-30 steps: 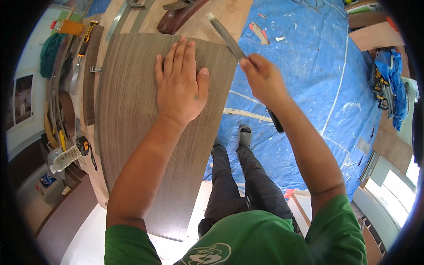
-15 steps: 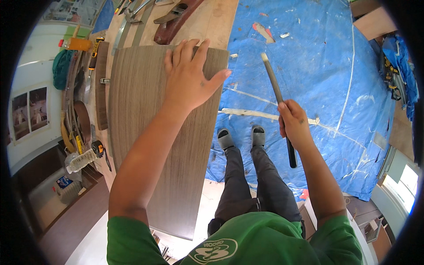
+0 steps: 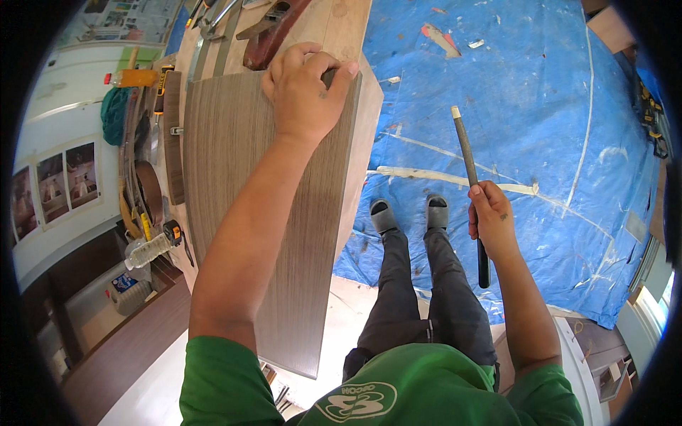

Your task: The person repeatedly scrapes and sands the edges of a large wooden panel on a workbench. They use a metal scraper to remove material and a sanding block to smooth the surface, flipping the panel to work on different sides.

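My left hand [image 3: 304, 96] is at the far end of a grey-brown wood-grain panel [image 3: 270, 213], fingers bent over its far edge and thumb near the far right corner. The fingertips are hidden beyond the edge. The panel lies lengthwise on the workbench [image 3: 348, 35]. Off to the right, over the floor sheet, my right hand [image 3: 491, 221] is closed round a long, narrow file [image 3: 465, 145] with a grey body, a pale tip and a black handle. The file points away from me, apart from the panel.
A hand plane [image 3: 273, 35] and a hammer [image 3: 212, 28] lie beyond the panel. On the left are an orange bottle [image 3: 131, 78], a tape measure [image 3: 172, 232] and a clear plastic bottle [image 3: 150, 250]. A blue tarp [image 3: 526, 92] with taped seams and a tear covers the floor.
My left hand went from lying flat with spread fingers to bending over the panel's far edge. The panel's far right corner has swung left, baring more bench. My right hand still holds the file.
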Demonstrator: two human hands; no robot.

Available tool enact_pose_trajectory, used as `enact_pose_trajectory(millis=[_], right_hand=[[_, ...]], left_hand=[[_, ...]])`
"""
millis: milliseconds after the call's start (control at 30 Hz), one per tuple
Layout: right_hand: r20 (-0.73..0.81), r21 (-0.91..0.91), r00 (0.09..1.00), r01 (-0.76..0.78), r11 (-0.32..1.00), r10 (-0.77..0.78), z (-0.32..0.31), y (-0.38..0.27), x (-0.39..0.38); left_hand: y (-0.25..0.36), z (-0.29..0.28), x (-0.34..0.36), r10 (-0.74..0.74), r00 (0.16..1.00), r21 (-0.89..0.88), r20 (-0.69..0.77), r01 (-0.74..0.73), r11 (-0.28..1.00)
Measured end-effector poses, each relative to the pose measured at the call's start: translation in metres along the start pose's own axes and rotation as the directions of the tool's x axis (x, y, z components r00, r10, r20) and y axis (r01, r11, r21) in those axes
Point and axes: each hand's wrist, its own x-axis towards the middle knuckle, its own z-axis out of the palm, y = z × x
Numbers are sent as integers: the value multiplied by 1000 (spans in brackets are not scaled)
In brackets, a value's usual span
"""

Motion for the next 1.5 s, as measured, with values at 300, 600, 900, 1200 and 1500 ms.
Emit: enact_pose_trajectory(millis=[300,600,900,1200,1500], right_hand=[[29,-30,1000,2,1000,-1,-3,7,2],[43,-20,999,9,1000,-8,2,7,6],[54,-28,998,10,1000,-8,15,2,6],[59,-26,998,9,1000,-7,21,6,8],[63,-27,998,-8,1000,9,22,7,7]], left_hand=[[10,-19,-2,136,979,-9,154,-136,991],[-2,-13,4,-19,978,-103,209,42,994],[1,-13,10,-101,972,-100,213,124,987],[-2,-5,6,-63,989,-95,133,76,993],[-12,1,3,-31,997,-144,74,42,989]])
